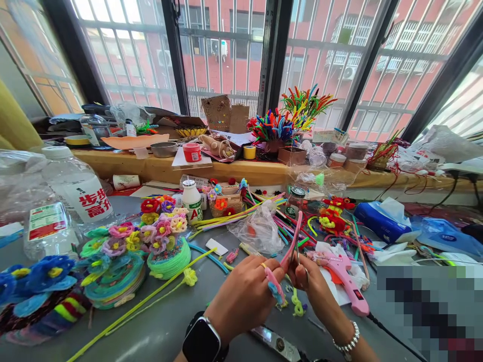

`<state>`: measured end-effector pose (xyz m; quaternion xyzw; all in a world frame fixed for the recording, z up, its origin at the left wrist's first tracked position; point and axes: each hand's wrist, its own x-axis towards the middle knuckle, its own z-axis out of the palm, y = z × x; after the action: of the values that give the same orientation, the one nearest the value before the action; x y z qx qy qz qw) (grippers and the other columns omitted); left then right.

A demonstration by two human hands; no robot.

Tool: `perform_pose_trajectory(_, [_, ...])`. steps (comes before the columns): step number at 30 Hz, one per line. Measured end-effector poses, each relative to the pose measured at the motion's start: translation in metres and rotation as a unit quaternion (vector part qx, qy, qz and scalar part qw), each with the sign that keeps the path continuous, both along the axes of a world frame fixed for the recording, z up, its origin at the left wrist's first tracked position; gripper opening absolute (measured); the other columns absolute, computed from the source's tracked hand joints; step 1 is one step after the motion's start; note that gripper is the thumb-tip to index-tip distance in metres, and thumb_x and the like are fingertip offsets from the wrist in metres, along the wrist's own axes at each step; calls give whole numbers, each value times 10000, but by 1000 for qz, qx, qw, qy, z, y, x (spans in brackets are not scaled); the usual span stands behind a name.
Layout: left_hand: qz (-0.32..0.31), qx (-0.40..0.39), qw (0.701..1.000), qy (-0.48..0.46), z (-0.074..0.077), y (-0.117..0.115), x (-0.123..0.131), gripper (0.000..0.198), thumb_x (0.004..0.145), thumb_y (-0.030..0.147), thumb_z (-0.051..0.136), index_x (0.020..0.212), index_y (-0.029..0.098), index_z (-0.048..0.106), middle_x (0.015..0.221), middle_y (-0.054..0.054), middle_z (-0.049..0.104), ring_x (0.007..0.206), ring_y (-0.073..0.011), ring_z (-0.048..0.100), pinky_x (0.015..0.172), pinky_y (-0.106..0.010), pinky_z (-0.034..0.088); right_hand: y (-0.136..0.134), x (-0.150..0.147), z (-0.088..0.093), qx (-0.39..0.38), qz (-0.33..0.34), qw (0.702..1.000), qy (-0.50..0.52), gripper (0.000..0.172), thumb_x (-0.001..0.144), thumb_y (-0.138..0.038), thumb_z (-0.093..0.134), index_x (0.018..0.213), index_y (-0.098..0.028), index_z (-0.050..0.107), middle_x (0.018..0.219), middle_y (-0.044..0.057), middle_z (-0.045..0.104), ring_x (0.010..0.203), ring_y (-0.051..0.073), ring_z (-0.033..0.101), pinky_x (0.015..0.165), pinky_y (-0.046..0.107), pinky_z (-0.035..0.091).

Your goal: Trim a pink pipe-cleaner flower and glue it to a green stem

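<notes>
Over the grey worktop (166, 327), both hands are raised close together at the middle. The left hand (245, 286), with a dark watch (202, 339) at its wrist, is clenched around pink stems (296, 232) that slant up past its fingers; a pink loop (274, 285) with a blue end sticks out by its knuckles. The right hand (311, 279), wearing a beaded bracelet (347, 338), is just beside it, its fingers bent around a slim tool (298, 251), mostly hidden, whose kind is unclear. Below them lie a green curl (298, 304) and a silver object (277, 343). A pink glue gun (349, 286) rests to the right of the hands, its nozzle end by crumpled white paper. To the left, a long yellow stem (149, 291) slants across the worktop, near a green pot (169, 260) of fuzzy flowers (162, 229). Beyond the hands are a plastic bag (260, 229), a dark-lidded jar (294, 205) and a white bottle (191, 198). Bunches of coloured stems (273, 128) stand on the sill (151, 170) before barred windows.
</notes>
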<state>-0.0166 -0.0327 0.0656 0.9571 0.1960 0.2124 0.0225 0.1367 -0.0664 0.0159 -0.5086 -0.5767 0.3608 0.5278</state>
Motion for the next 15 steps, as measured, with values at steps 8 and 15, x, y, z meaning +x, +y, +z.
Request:
perform_pose_trajectory(8, [6,11,1000,10,0,-1,1,100,779,137,395,746,182,478,767,-3,561,661,-137,483,602,-261,386,-1,4,4,25,-74,996,-32,500,708,-646,348,552,-175,406,502,-49,283,449,92,232,411,213,192])
perform_pose_trajectory(15, [4,13,1000,10,0,0,1,95,778,147,400,745,180,483,766,-9,559,651,-139,485,590,-265,388,-1,4,4,28,-89,995,-47,491,711,-631,366,521,-178,389,491,-47,299,445,90,247,406,210,207])
